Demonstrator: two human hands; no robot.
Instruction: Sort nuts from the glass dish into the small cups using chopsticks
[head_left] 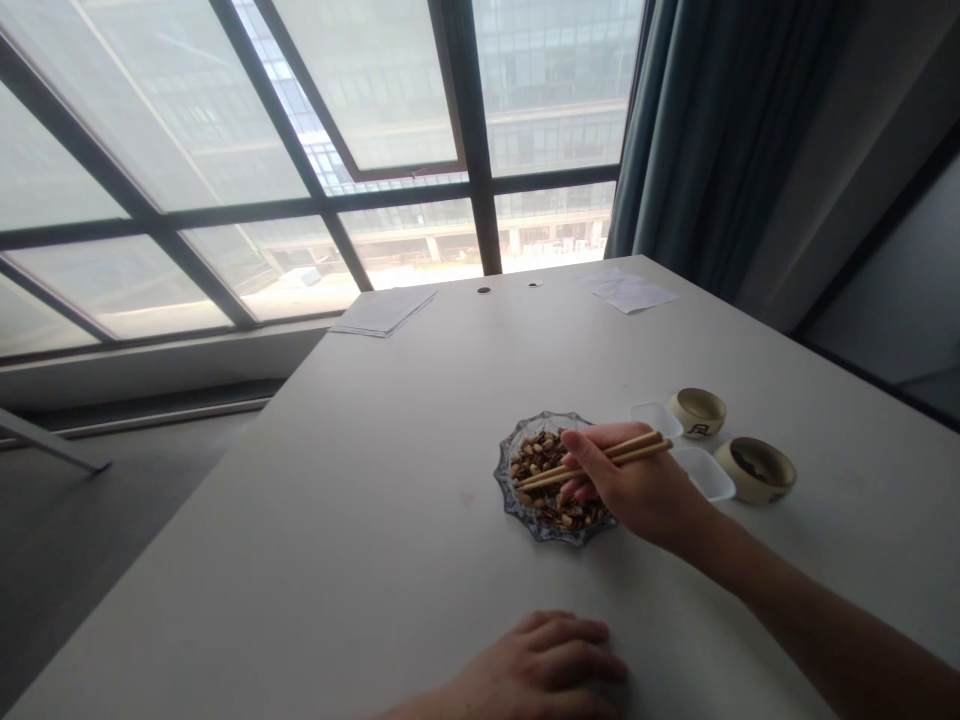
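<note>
**Right hand point(626, 480) pinches wooden chopsticks point(615, 457) above pale nuts point(536, 462)**

Tips sit close together over the scalloped glass dish point(500, 472); whether a nut lies between them cannot be told. Small, hard, likely slippery: best taken at the middle. Left hand point(540, 665) lies spread on the white table point(375, 500).

r hand point(630, 485) curled in pinch, l hand point(540, 665) palm down.
</note>
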